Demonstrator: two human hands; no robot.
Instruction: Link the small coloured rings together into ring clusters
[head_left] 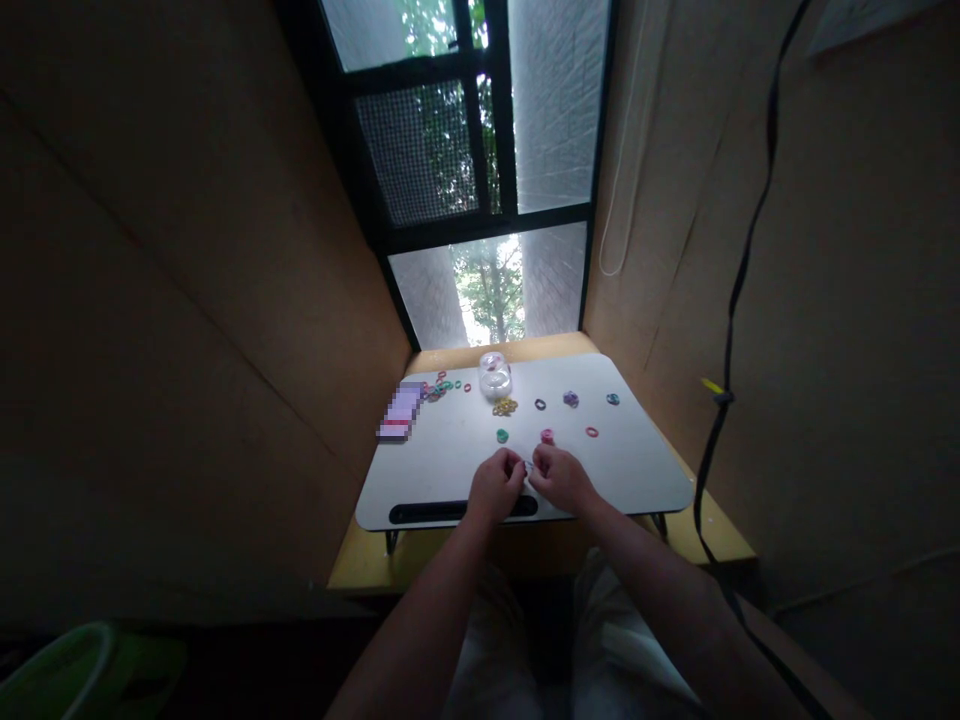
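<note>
My left hand (496, 484) and my right hand (559, 478) meet over the front middle of a white folding table (435, 465). Both have their fingers pinched, and a small dark piece shows between them, too small to name. Just beyond my right hand lies a pink ring pile (547, 436); a green one (502, 436) is beyond my left hand. Farther back are yellow rings (505, 407), a dark ring (540, 404), a purple bunch (571, 398), a blue-green bunch (613, 398) and a pink-red ring (592, 432).
A clear container (495, 375) stands at the table's back. Red and green rings (442, 387) lie at the back left, beside a blurred flat object (401, 411). A black slot (427, 512) runs along the front edge. A dark cord (731, 330) hangs at the right.
</note>
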